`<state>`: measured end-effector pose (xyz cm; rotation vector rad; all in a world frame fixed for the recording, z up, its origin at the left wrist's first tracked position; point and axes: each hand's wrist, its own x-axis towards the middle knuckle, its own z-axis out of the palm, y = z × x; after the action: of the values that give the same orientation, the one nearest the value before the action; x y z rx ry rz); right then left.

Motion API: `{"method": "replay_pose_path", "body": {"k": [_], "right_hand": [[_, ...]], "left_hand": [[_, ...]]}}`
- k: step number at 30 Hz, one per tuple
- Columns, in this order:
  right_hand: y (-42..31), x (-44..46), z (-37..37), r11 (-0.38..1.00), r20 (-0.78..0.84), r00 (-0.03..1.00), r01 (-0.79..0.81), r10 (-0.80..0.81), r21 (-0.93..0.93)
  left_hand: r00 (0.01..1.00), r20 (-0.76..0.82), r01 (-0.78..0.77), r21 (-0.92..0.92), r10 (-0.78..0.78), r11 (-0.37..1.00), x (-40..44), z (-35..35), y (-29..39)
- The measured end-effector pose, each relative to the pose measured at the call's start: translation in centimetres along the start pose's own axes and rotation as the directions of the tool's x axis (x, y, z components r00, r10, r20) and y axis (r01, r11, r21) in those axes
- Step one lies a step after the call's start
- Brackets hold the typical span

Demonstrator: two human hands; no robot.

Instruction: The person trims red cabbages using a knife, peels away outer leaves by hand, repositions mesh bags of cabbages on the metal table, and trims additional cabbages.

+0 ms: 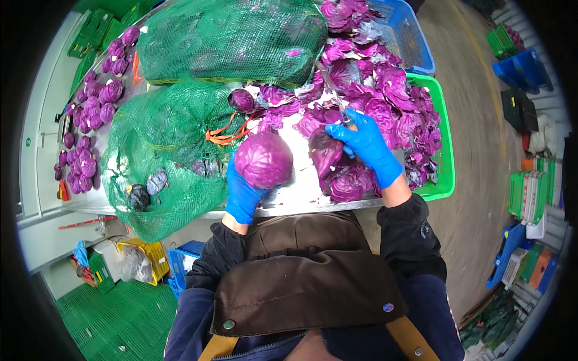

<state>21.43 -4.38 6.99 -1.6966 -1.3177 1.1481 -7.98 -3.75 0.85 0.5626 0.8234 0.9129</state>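
My left hand (242, 195), in a blue glove, cups a round red cabbage (264, 160) from below, above the metal table. My right hand (370, 144), gloved in blue too, is closed around the handle of a knife (332, 89), whose blade points away from me. A dark purple outer leaf (325, 151) hangs at the fingers of that hand; whether they pinch it I cannot tell. Loose cabbage leaves (385, 111) are heaped beyond and to the right of it. A small dark cabbage (241, 100) lies behind the held one.
Green mesh sacks (229, 42) cover the table's middle and left, one with orange ties (226, 137). Several cabbages (90, 111) stand along the far left. A green crate (445, 150) and a blue crate (415, 42) hold leaves at the right. The table's metal edge (313, 207) runs before me.
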Motion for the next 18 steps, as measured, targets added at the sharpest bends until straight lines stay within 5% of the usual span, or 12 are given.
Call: {"method": "replay_pose_path", "body": {"k": [1, 2, 3, 5, 6, 7, 9, 11, 18], "right_hand": [[0.1, 1.1, 0.3, 0.915, -0.083, 0.969, 0.189, -0.232, -0.358], [0.1, 0.9, -0.2, 0.821, -0.019, 0.999, 0.011, -0.026, -0.570], [0.0, 0.9, 0.9, 0.821, -0.012, 0.999, 0.020, -0.032, -0.571], [-0.2, 0.8, 4.2, 0.931, -0.131, 0.923, 0.364, -0.363, -0.012], [-3.5, -0.4, 4.6, 0.954, -0.036, 0.964, 0.265, -0.263, 0.138], [-4.3, -0.9, 5.8, 0.935, -0.073, 0.941, 0.338, -0.332, 0.108], [-6.2, -1.8, 6.6, 0.945, -0.047, 0.944, 0.327, -0.327, -0.016], [-6.7, -1.9, 7.6, 0.933, -0.065, 0.931, 0.355, -0.359, -0.058], [-6.7, -1.1, 7.5, 0.898, 0.010, 0.949, 0.301, -0.314, -0.320]], "left_hand": [[0.988, 0.057, -0.155, 0.469, 0.146, 0.870, -0.4, 0.7, 0.4], [0.968, 0.113, -0.229, 0.762, 0.224, 0.606, -0.6, 1.2, 1.1], [0.967, 0.107, -0.230, 0.762, 0.232, 0.606, -0.4, 1.1, 1.2], [0.950, 0.179, -0.285, 0.829, 0.255, 0.481, -0.1, 1.3, 1.1], [0.948, 0.177, -0.288, 0.828, 0.263, 0.481, 0.1, 1.7, 1.4], [0.984, 0.090, -0.171, 0.294, 0.150, 0.940, 0.3, 2.5, 1.8], [0.994, 0.106, 0.033, -0.393, 0.010, 0.919, 0.7, 2.6, 1.9], [0.989, -0.052, 0.090, -0.536, -0.140, 0.840, 1.3, 1.6, 1.2], [0.973, -0.229, -0.086, -0.323, 0.011, 0.943, 0.6, 2.0, 0.8]]}}
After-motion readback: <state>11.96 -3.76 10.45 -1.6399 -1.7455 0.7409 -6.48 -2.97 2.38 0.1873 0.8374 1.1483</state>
